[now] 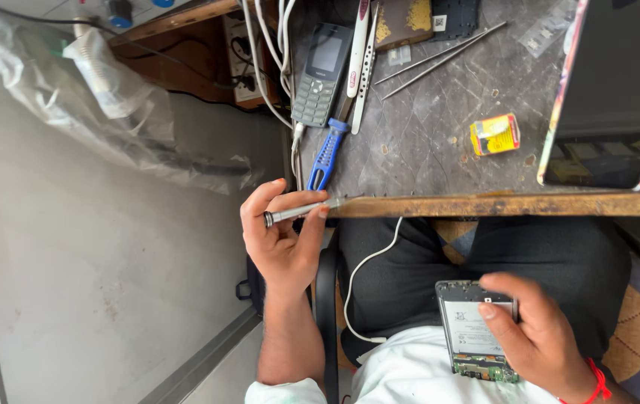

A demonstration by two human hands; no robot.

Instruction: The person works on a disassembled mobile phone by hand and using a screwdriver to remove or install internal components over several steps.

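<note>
My left hand point(282, 239) grips a slim silver screwdriver point(301, 211) between thumb and fingers, its tip resting at the wooden front edge of the worktable point(499, 203). My right hand point(540, 333), with a red thread at the wrist, holds an opened smartphone point(473, 329) over my lap. The phone's back cover is off, so its white battery and green circuit board show. The two hands are well apart.
On the tabletop lie a grey keypad phone point(321, 73), a blue-handled screwdriver point(327, 153), white tweezers point(361, 60), two thin metal rods point(440, 60), a small yellow box point(495, 135) and a dark slab-like device point(611, 97). A white cable point(368, 262) hangs across my lap. A plastic bag point(96, 90) lies at the left.
</note>
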